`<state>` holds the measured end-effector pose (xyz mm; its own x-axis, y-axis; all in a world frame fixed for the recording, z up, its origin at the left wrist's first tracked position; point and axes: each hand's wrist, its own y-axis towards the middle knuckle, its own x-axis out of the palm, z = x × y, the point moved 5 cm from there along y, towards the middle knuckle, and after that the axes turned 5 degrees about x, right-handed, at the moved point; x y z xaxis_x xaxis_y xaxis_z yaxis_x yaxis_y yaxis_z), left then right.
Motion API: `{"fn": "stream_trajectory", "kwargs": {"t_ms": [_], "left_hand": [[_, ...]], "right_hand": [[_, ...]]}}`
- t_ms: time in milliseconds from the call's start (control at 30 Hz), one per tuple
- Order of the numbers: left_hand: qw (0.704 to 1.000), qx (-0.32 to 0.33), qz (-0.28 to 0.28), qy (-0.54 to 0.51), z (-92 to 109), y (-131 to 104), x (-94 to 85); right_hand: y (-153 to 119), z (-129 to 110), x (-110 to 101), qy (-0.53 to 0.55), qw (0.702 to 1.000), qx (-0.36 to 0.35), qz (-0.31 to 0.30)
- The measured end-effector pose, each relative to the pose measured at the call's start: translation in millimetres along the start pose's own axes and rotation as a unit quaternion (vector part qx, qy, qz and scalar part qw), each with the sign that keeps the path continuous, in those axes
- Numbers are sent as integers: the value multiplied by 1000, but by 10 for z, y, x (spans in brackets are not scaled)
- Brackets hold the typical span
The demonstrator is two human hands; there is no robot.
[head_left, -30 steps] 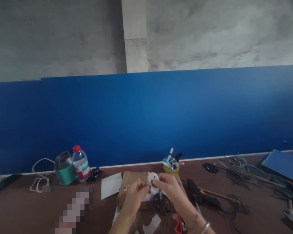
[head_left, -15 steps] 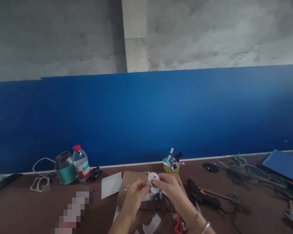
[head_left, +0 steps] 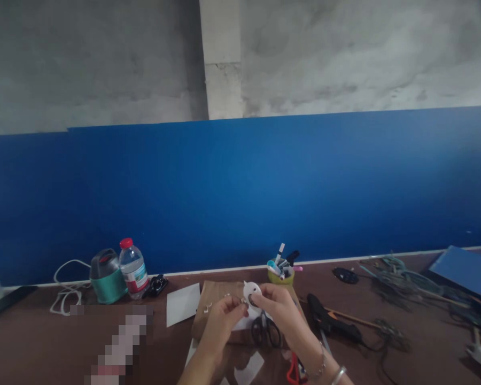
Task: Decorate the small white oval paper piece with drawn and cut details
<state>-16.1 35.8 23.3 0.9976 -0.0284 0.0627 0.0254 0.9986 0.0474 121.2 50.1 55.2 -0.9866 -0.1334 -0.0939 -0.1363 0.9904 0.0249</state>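
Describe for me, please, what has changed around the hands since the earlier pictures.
Nothing has clearly moved, been taken hold of or let go. The right hand still holds the white piece, and the left hand stays close beside it, fingertips drawn together. The black scissors, bottle and pen cup are where they were.

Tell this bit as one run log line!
right hand: holds round white piece with dark marks | left hand: pinched close beside it, contents unclear | black-handled scissors: between wrists
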Motion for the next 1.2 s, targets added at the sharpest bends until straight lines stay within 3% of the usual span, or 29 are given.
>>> {"fn": "stream_trajectory", "kwargs": {"t_ms": [567, 967, 1200], "left_hand": [[1000, 0, -5, -5, 69, -43, 6], [1000, 5, 0, -6, 27, -32, -11], [1000, 2, -16, -24, 51, -45, 14]], "right_hand": [[-23, -29, 38, -12, 1000, 6, -18], [22, 42, -2, -79, 997, -22, 7], [-17, -7, 24, -12, 1000, 3, -24]]}}
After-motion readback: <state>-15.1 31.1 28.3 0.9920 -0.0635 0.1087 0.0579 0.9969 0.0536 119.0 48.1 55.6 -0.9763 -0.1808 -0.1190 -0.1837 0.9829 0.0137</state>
